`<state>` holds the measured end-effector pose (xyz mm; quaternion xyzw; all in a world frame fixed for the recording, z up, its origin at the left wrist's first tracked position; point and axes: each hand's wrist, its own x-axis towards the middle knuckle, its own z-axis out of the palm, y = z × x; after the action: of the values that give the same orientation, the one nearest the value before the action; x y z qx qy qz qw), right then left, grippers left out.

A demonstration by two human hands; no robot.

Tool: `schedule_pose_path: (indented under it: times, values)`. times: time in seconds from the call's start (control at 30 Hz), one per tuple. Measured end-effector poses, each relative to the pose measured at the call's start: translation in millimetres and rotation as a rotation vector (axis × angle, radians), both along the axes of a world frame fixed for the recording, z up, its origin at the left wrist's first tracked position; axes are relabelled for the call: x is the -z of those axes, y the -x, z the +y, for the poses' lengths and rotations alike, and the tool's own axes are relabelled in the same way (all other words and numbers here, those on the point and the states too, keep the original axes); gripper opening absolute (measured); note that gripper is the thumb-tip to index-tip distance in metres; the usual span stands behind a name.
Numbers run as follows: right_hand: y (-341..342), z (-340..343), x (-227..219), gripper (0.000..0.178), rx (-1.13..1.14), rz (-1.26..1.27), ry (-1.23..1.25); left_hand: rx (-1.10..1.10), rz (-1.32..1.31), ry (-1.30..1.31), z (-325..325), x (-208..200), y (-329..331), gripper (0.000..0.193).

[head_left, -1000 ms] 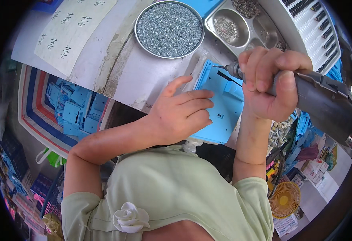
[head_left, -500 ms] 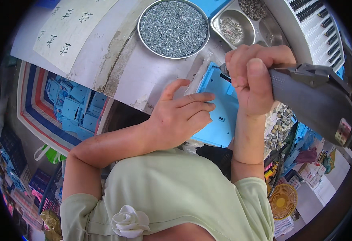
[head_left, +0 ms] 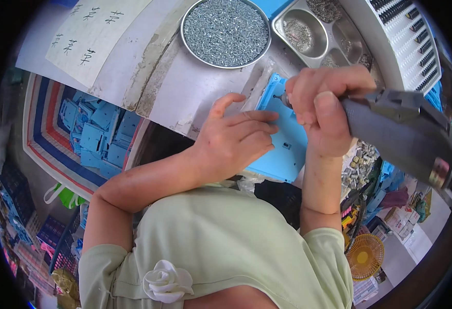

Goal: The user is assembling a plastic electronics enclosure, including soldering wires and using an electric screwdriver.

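Observation:
A light blue plastic panel (head_left: 280, 167) lies tilted on the table's near edge, in front of my body. My left hand (head_left: 231, 135) rests over its left side, fingers stretched and apart, thumb lifted, with nothing gripped. Wrapped in a fist around the front of a dark grey electric screwdriver (head_left: 398, 131) is my right hand (head_left: 325, 105). The tool points left, and its thin bit reaches over the panel's far left part. Whether the bit touches a screw there is too small to tell. My right hand and the tool cover the panel's right far corner.
Beyond the panel stand a round metal tray (head_left: 213, 65) full of small screws and a steel compartment tray (head_left: 334, 44) with small metal parts. A white rack (head_left: 398, 38) is at far right. Left below, a striped bag (head_left: 43, 123) holds blue panels. Metal pieces (head_left: 359, 165) lie right.
The screwdriver's bit has moved slightly left and nearer over the panel, and its tip shows more. My left hand stays on the panel. The whole view has shifted a little.

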<state>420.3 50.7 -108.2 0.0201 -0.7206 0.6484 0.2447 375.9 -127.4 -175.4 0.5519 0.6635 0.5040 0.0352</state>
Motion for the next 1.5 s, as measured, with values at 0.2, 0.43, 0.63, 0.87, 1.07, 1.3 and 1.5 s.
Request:
schedule_pose_path:
  times: [0.2, 0.43, 0.63, 0.87, 1.07, 1.3, 1.5]
  values:
    - [-16.8, -1.3, -57.5, 0.022, -0.274, 0.132, 0.148, -0.024, -0.196, 0.014, -0.8, -13.2, 20.1, 0.020]
    - [-24.2, -15.1, -52.3, 0.027, -0.282, 0.126, 0.093, -0.027, -0.193, 0.054, -9.5, -18.9, 20.6, 0.022]
    - [-32.3, -25.8, -49.5, 0.027, -0.212, 0.096, 0.106, 0.080, -0.055, 0.066, -11.6, -24.1, 41.1, 0.026]
    - [-43.9, -53.9, -35.4, 0.031, -0.134, -0.008, 0.283, -0.393, 0.490, 0.255, 18.2, -2.8, 123.5, 0.013]
    - [-37.5, -62.8, -17.8, 0.024, -0.090, 0.007, 0.194, -0.332, 0.438, 0.452, 22.9, -4.6, 132.3, 0.023]
    - [-31.1, -66.7, -7.1, 0.021, -0.122, 0.061, 0.130, -0.179, 0.259, 0.510, 18.1, -15.8, 128.7, 0.019]
    - [-36.8, -40.1, -43.8, 0.026, -0.216, 0.125, 0.121, 0.098, 0.083, 0.091, -29.6, -20.4, 50.6, 0.023]
